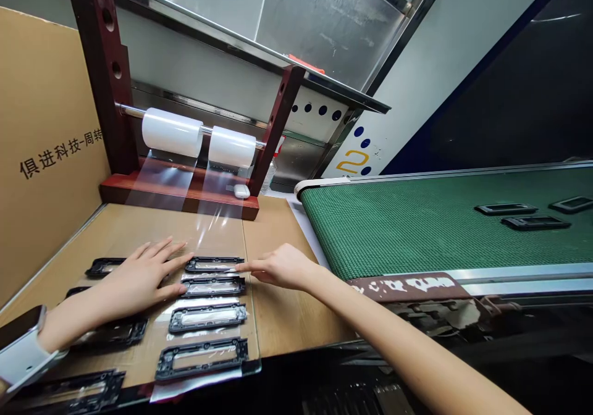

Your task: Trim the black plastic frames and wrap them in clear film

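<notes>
On the tan tabletop: a slim black plastic frame with a long opening (215,259) was the farthest of four in the right-hand column.
Left hand (148,273): palm down, fingers loosely spread; the index fingertip reached the frame's left end, the thumb lay at the next frame's left end, and nothing was gripped.
Right hand (280,267): index finger stretched to the frame's right end, the others curled under; whether those held anything, I could not tell.
Step in hand: by the look of it, pressing and lining up the frame by its two ends, with glossy film around it.
Next move's demand: probably light, even fingertip pressure, with the frame square and the film flat (so thin a sheet would likely wrinkle or cling).
Film rolls: two smooth white cylinders (171,132) on a polished metal rod (132,111), each trailing a shiny transparent strip (162,183).
Stand: a dark red wooden rack (120,188) with round holes in its uprights.
Left column: more black frames (113,387), partly hidden by the forearm.
Conveyor: a green belt with a rough, woven-looking surface (417,230), bearing three black oblong pieces (535,222).
Box: a flat-walled brown cardboard carton (41,125), printed with dark characters.
</notes>
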### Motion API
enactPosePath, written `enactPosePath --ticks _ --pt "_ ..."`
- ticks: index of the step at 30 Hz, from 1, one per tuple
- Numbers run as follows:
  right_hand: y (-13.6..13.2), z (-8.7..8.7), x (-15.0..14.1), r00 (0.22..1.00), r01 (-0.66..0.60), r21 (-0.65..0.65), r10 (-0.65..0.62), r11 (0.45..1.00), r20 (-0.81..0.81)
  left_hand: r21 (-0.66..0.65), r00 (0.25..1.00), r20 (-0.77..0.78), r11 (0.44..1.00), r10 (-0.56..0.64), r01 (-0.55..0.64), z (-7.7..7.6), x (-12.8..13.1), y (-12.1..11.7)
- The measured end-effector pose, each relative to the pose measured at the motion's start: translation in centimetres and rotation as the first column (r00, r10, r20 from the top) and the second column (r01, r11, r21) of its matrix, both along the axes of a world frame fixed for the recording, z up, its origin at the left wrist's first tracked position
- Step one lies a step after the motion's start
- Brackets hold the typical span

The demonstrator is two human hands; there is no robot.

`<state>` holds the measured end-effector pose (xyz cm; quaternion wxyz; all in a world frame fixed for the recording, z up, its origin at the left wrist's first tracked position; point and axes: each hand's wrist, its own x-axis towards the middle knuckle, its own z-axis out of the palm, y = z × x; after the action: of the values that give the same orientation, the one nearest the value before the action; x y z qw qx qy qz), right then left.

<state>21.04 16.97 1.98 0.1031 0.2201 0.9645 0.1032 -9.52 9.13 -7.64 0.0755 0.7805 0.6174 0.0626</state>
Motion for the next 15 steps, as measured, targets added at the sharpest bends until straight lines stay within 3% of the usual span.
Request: enactPosePath --ticks 11,15 --pt "-0.3 1.7 5.2 0.993 0.111 -0.020 -0.112 0.994 -0.030 0.053 0.996 0.079 0.998 -0.027 0.023 -0.5 -0.2 0.4" --pt "-1.1 1.4 5.4 0.982 0.152 -0.024 -0.154 0.988 -0.107 0.128 0.987 0.161 0.991 0.021 -0.042 -0.4 -3.2 0.8"
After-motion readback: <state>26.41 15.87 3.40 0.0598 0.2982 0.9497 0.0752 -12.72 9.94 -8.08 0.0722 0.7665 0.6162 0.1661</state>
